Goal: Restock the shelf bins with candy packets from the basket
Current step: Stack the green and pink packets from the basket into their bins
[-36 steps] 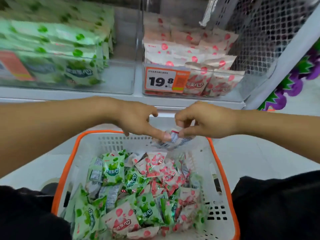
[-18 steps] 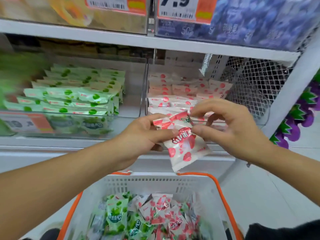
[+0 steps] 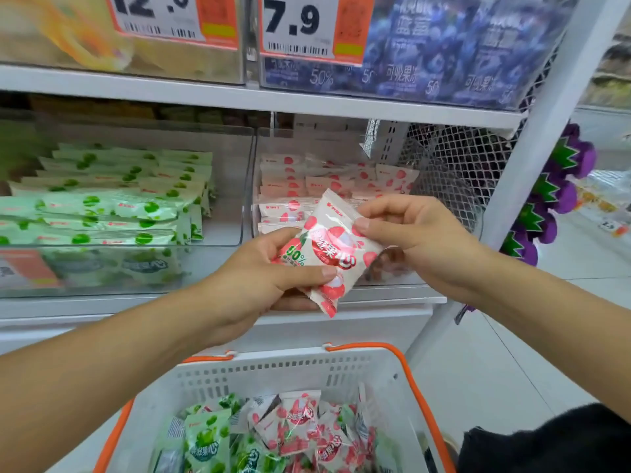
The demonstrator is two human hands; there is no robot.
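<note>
A white-and-red candy packet (image 3: pixel 333 249) is held face up between both hands, just in front of the clear right bin (image 3: pixel 341 145) that holds stacked red packets (image 3: pixel 293 186). My left hand (image 3: pixel 273 278) grips its lower left corner. My right hand (image 3: pixel 416 237) pinches its upper right edge. The clear left bin (image 3: pixel 225 240) holds stacked green packets (image 3: pixel 116 203). Below, the white basket (image 3: pixel 273 373) with an orange rim carries several mixed green and red packets (image 3: pixel 290 435).
A shelf board (image 3: pixel 239 97) runs above the bins, with price tags (image 3: pixel 297 25) and blue pouches (image 3: pixel 444 46) on the tier above. A white upright post (image 3: pixel 546 131) and a metal mesh panel (image 3: pixel 461 165) close the right side. Pale floor lies to the right.
Both hands lifted the red packet from above the basket up to bin height. It has been turned face up and now sits closer to the right bin.
</note>
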